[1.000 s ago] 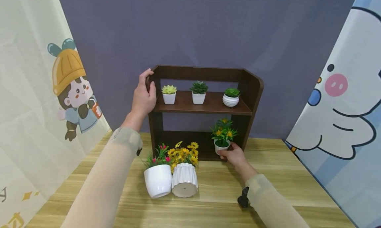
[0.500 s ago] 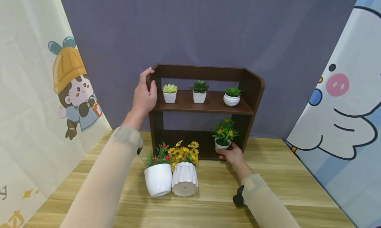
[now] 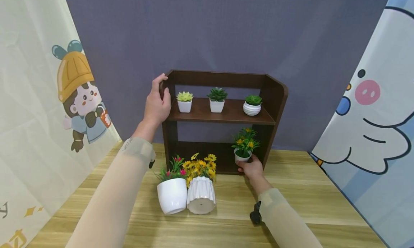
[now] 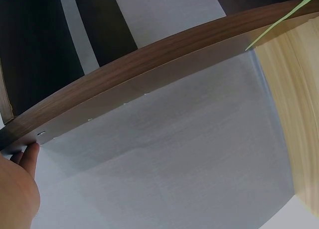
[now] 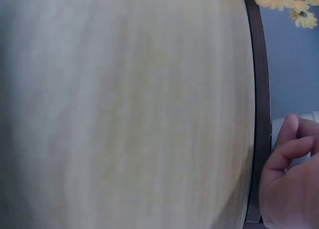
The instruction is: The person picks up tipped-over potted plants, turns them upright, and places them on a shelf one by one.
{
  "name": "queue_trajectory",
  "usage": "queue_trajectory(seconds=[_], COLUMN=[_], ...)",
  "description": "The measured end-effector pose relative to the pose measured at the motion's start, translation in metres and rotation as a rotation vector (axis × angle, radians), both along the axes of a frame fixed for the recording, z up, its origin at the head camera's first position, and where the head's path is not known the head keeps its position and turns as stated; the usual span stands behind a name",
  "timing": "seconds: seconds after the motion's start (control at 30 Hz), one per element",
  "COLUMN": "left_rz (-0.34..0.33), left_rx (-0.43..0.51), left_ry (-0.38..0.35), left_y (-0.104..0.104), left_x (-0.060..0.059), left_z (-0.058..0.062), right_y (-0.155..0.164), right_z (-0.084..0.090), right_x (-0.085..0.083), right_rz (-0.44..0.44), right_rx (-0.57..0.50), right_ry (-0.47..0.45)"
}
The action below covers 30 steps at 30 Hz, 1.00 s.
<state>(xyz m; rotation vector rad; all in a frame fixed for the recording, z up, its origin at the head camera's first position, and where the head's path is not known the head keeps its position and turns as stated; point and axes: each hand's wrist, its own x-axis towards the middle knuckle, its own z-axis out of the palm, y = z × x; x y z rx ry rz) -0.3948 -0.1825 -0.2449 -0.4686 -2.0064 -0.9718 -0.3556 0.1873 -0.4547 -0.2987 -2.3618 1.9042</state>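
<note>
Small potted plant (image 3: 244,147) with yellow flowers sits at the right end of the shelf's (image 3: 223,118) bottom level, close to the right side panel, our right hand (image 3: 252,168) with fingers curled round its white pot, likely keeping it upright. Our left hand (image 3: 156,104) grips the shelf's top left corner, seemingly bracing it. Bottom level is open to the left; two tipped white pots (image 3: 185,196) lie on the counter (image 3: 307,205) in front.

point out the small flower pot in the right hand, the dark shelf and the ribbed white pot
small flower pot (image 3: 242,156), head view, white rim
dark shelf (image 3: 226,115), head view, upper board
ribbed white pot (image 3: 201,196), head view, fluted side
</note>
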Motion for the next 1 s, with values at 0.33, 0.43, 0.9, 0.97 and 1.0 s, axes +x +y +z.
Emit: queue_trajectory(seconds=[0.33, 0.43, 0.9, 0.97, 1.0], left_rz=[-0.006, -0.007, -0.007, -0.006, -0.007], left_rx=[0.008, 0.011, 0.008, 0.006, 0.005], left_ry=[-0.001, -0.004, -0.002, 0.002, 0.003], left_y=[-0.001, -0.001, 0.001, 0.001, 0.001], left_x=[0.002, 0.002, 0.001, 0.001, 0.001], left_z=[0.0, 0.0, 0.0, -0.001, 0.0], right_y=[-0.002, -0.001, -0.005, -0.006, -0.006], right_z=[-0.002, -0.004, 0.001, 0.002, 0.002], right_x=[-0.005, -0.008, 0.001, 0.003, 0.005], right_rz=[-0.038, -0.048, -0.062, -0.055, -0.052], right_rx=[0.001, 0.005, 0.02, 0.012, 0.007], right_ry=[0.016, 0.003, 0.015, 0.025, 0.027])
